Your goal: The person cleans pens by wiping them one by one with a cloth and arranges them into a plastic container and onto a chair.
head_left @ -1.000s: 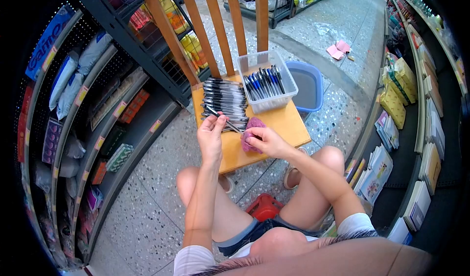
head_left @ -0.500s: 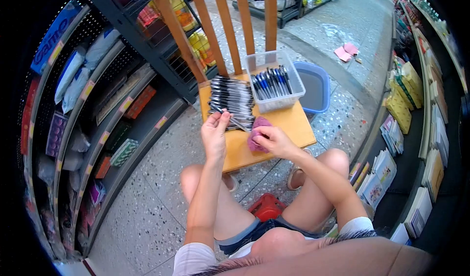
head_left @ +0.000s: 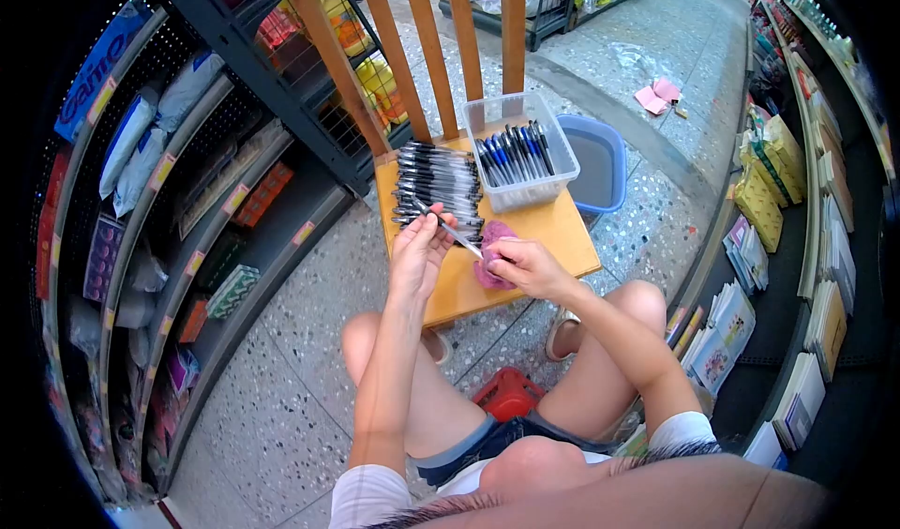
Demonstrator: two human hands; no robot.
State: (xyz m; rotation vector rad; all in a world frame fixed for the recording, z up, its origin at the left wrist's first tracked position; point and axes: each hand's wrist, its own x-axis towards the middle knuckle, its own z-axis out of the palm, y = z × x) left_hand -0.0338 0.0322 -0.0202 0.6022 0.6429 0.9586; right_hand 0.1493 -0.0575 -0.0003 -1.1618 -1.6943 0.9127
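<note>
- I'm viewing remotely through the head camera; the left hand point(head_left: 414, 250) is pinching a slim pen with a clear barrel point(head_left: 457, 235) between thumb and fingertips, nearly closed; the pen is slanting down toward the other hand, over the chair
- the right hand point(head_left: 532, 268) is gripping a bunched pink-purple cloth point(head_left: 486, 269), fingers curled in; the pen's lower end is reaching the cloth; I'm not making out whether the cloth is wrapping it
- a stacked row of black-and-clear plastic pens point(head_left: 439, 182) is lying just beyond the left hand, on a yellowish wooden chair with a slatted back point(head_left: 553, 238)
- a clear rectangular plastic box point(head_left: 536, 195) is standing right of that row, on the seat; blue and black pens point(head_left: 516, 152) are leaning inside it
- a blue plastic basin point(head_left: 617, 191) is sitting beside the chair, beyond the box; shelving is flanking both sides
</note>
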